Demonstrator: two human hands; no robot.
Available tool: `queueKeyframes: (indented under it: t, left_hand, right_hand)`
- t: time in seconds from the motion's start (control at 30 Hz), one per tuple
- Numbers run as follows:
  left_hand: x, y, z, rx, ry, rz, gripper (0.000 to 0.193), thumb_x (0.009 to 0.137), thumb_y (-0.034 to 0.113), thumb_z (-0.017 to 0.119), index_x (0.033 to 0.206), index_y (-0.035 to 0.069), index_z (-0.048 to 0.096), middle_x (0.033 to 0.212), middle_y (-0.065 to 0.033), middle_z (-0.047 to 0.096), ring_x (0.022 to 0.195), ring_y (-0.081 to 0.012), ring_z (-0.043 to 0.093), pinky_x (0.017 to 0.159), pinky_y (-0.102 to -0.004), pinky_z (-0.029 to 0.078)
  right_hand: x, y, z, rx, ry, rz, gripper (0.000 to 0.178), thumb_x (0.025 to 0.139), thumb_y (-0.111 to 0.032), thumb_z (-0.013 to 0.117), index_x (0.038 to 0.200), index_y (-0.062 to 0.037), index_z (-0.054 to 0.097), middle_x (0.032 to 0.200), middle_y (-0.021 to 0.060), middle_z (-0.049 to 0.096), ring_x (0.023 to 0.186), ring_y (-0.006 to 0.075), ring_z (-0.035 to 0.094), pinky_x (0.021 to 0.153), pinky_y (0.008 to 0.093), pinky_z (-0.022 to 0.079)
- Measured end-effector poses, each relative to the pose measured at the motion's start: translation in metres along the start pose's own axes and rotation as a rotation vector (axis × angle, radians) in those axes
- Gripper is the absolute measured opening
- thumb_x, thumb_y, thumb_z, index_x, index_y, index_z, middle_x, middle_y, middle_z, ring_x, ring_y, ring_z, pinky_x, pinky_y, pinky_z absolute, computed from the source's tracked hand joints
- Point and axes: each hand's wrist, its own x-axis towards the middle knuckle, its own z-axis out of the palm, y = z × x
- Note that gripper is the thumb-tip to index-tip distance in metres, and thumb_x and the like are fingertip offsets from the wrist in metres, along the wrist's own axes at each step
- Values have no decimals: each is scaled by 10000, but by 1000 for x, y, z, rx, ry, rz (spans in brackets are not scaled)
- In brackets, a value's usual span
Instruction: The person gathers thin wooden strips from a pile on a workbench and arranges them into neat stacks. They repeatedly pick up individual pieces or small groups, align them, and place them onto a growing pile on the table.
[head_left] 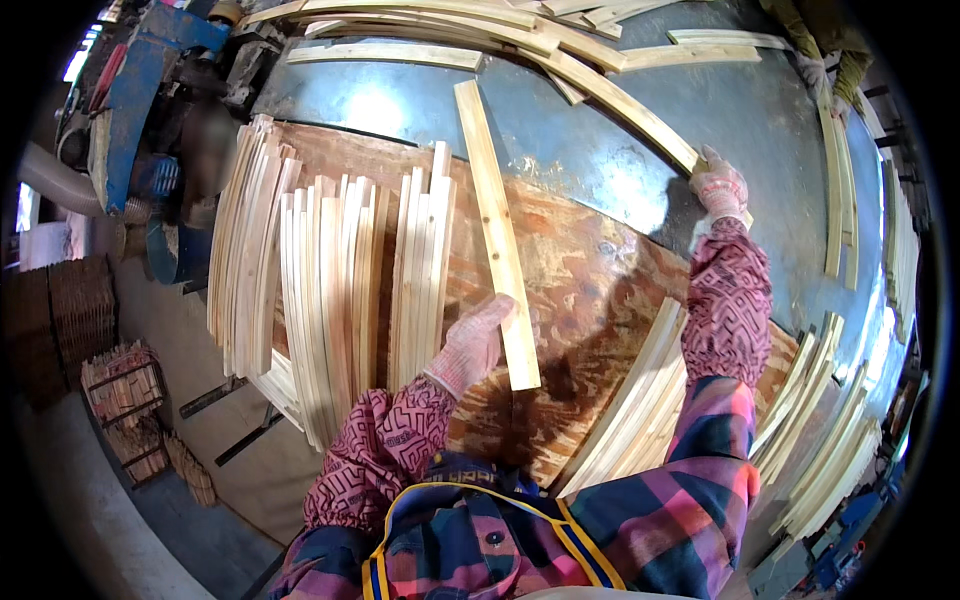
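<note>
My left hand [472, 346], in a pale knitted glove, is closed on the near part of a wooden board [492, 215]. That board has small knots and slants away from me over the brown plywood sheet [570, 270]. Farther right, my right hand [720, 188], gloved as well, grips the near end of a long wooden strip [620, 102] that runs to the far left across the grey metal tabletop [590, 150]. Part of its grip is hidden by the hand itself. Left of my left hand, stacked wooden strips [330, 290] stand in several bunches.
More strips [635, 400] lie beside my right forearm, and others [800, 385] along the right. Loose strips [420, 18] cover the far edge. A blue machine [150, 100] stands at far left. Another person's gloved hand [812, 70] is by strips [838, 190] at far right.
</note>
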Motion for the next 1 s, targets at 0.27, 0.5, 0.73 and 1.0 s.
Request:
queueKeyframes:
  t: [0.27, 0.5, 0.73, 1.0]
  left_hand:
    - [-30, -13, 1, 484, 121, 364, 422, 897, 193, 713, 1253, -12, 614, 1093, -117, 686, 946, -200, 644, 875, -335, 525]
    - [-88, -45, -70, 1500, 535, 647, 665, 823, 293, 762, 1396, 63, 513, 1498, -185, 359, 1389, -355, 331, 1141, -431, 320]
    - [-86, -52, -126, 1811, 635, 517, 937, 783, 400, 761, 1542, 193, 252, 1582, -195, 145, 1431, -446, 183, 1169, -515, 251]
    - [-44, 12, -74, 1938, 564, 593, 1065, 711, 694, 696, 1539, 176, 272, 1567, -222, 181, 1398, -479, 230, 1135, -580, 246]
  right_hand:
    - [-228, -15, -19, 1633, -964, 244, 501, 905, -242, 543, 1330, 14, 470, 880, 101, 658, 661, 171, 652, 551, 253, 580]
    - [-303, -8, 68, 2035, -1025, 159, 434, 1043, -263, 429, 1318, 73, 452, 990, 187, 656, 788, 244, 686, 667, 329, 614]
    - [-307, -33, 132, 776, -212, -844, 664, 982, -321, 566, 1507, -24, 288, 1058, 190, 665, 928, 243, 689, 783, 405, 588]
    - [-361, -132, 239, 344, -676, -1027, 622, 987, -400, 481, 1508, -100, 322, 941, 164, 695, 822, 308, 674, 799, 422, 576]
